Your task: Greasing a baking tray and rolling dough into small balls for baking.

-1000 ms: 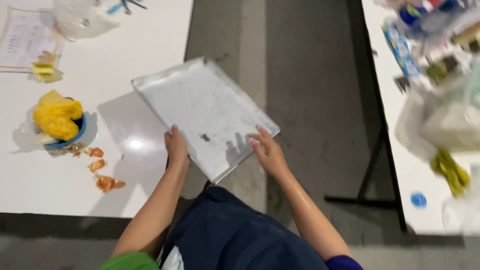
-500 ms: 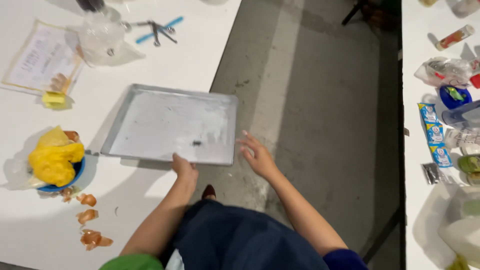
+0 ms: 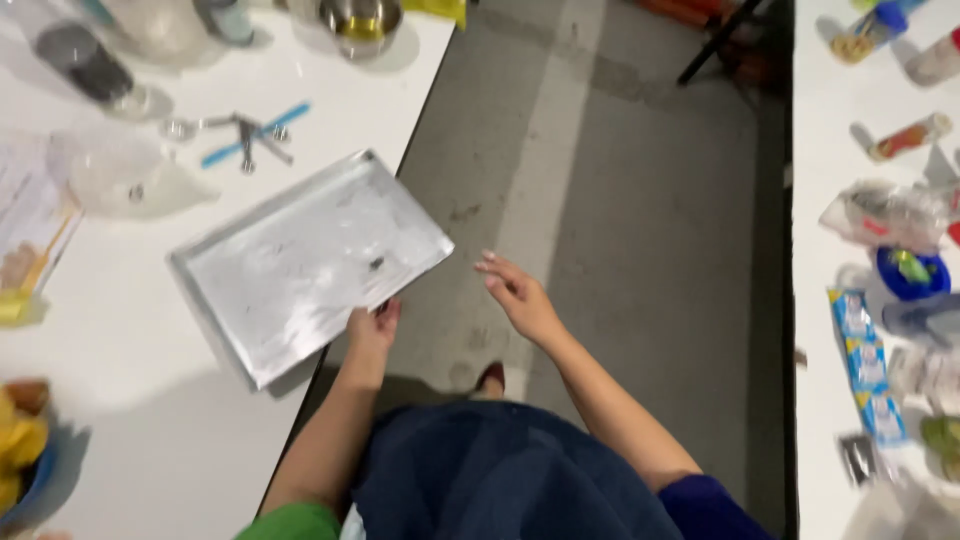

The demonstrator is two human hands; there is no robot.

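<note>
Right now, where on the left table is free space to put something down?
Bare patch on the white table, between the metal tray held by the left hand and the blue bowl. Crowded above: plastic bag, measuring spoons. The right hand is empty.

Blue-white packets [image 3: 866,372] in row, right table [image 3: 830,150] edge.

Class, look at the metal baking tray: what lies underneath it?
The baking tray rests on the white table, one corner overhanging the grey floor. The left hand touches its edge. The tabletop beneath is hidden.
</note>
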